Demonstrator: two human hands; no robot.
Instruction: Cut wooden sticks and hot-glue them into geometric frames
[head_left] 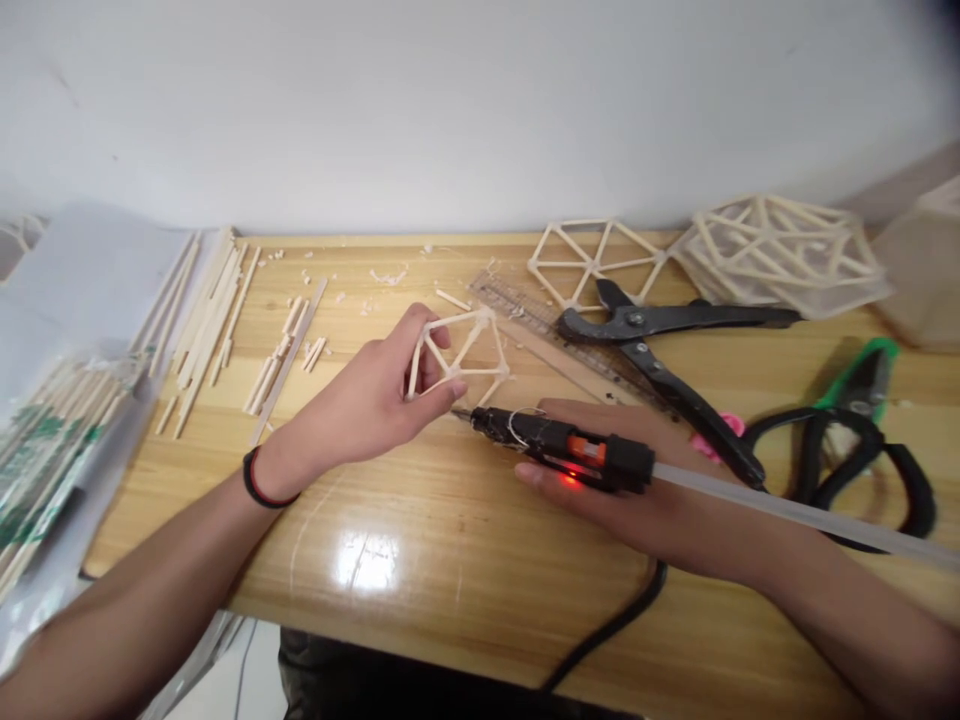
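Observation:
My left hand (375,400) is closed on a small frame of thin wooden sticks (461,355), built of triangles, and holds it just above the wooden table (420,540). My right hand (637,480) grips a black hot glue gun (562,448) with an orange switch and a red light. A clear glue stick (795,512) juts from its back. The gun's nozzle points left at the lower corner of the stick frame, right by my left fingers. Its black cable (607,630) runs off the table's front edge.
Black metal shears (660,345) and a clear ruler (540,330) lie behind the gun. Black scissors and a green-handled tool (862,420) are at right. Two finished stick lattices (772,250) stand at the back right. Loose cut sticks (217,320) and bagged sticks (45,450) lie at left.

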